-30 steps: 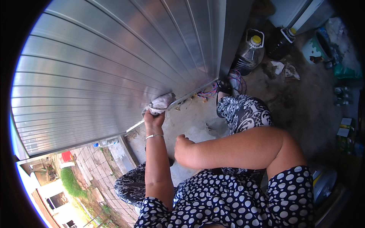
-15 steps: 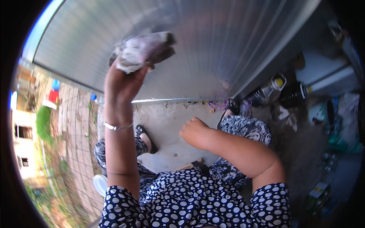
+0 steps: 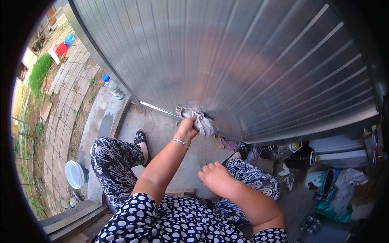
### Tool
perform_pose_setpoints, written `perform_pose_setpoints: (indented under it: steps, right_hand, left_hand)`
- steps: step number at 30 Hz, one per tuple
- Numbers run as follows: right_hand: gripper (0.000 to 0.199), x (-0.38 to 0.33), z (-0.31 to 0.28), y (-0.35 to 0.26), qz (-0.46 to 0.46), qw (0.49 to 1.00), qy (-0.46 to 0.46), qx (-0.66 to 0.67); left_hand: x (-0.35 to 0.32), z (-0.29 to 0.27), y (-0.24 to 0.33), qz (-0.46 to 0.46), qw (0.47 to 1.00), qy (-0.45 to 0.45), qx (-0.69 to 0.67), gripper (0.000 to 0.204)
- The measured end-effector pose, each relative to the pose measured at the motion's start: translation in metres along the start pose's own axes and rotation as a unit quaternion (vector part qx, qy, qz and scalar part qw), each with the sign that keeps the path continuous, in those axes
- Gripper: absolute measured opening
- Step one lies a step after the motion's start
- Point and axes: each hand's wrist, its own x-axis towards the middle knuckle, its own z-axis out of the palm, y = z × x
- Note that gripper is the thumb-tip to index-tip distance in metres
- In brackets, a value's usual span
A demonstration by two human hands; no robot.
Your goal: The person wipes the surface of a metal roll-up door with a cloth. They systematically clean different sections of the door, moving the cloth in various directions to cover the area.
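My left hand [image 3: 187,129] is closed around a crumpled greyish-white rag [image 3: 206,125]. The cloth lies against the lower part of a shiny ribbed metal door panel [image 3: 170,60], near its bottom edge. Over my right thigh, my right hand [image 3: 219,178] is curled into a loose fist, with nothing seen in it. It is apart from both the rag and the panel.
A blue-capped plastic bottle [image 3: 113,86] stands on the ledge at left, and a white bucket [image 3: 76,174] is nearer me. At right are large clear jugs [image 3: 283,150], a teal-and-white pot [image 3: 320,181] and plastic bags [image 3: 344,194]. A wooden piece [image 3: 180,191] lies between my legs.
My left hand has brought the rag down and to the right, from higher on the panel to its bottom edge. My view has turned, and the right hand stays curled over my thigh.
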Motion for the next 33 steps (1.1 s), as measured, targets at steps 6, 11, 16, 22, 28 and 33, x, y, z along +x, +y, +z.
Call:
perform_pose_setpoints:
  steps: [6, 11, 16, 22, 28, 33]
  right_hand:
    - [0.017, 0.009, -0.006, -0.005, -0.022, 0.999, -0.036, 0.009]
    - [0.018, 0.010, -0.003, -0.008, -0.034, 0.999, -0.040, -0.009]
    - [0.021, 0.012, -0.003, -0.003, -0.034, 0.998, -0.049, 0.007]
    - [0.023, 0.014, -0.001, 0.000, -0.030, 0.999, -0.044, 0.003]
    - [0.028, 0.016, 0.012, 0.006, -0.013, 0.995, -0.101, 0.023]
    - [0.017, 0.020, 0.011, 0.007, 0.001, 0.992, -0.123, 0.009]
  left_hand:
    - [0.058, -0.062, -0.029, 0.005, 0.991, 0.125, -0.047, 0.028]
    - [0.076, -0.073, -0.028, -0.022, 0.978, 0.178, -0.108, 0.028]
    - [0.062, -0.064, -0.016, -0.001, 0.982, 0.142, -0.126, 0.030]
    - [-0.008, -0.014, 0.050, 0.062, 0.996, 0.026, -0.055, 0.027]
    - [-0.124, 0.098, 0.131, 0.121, 0.988, -0.090, 0.023, 0.023]
    - [-0.212, 0.182, 0.169, 0.194, 0.947, -0.255, 0.035, 0.024]
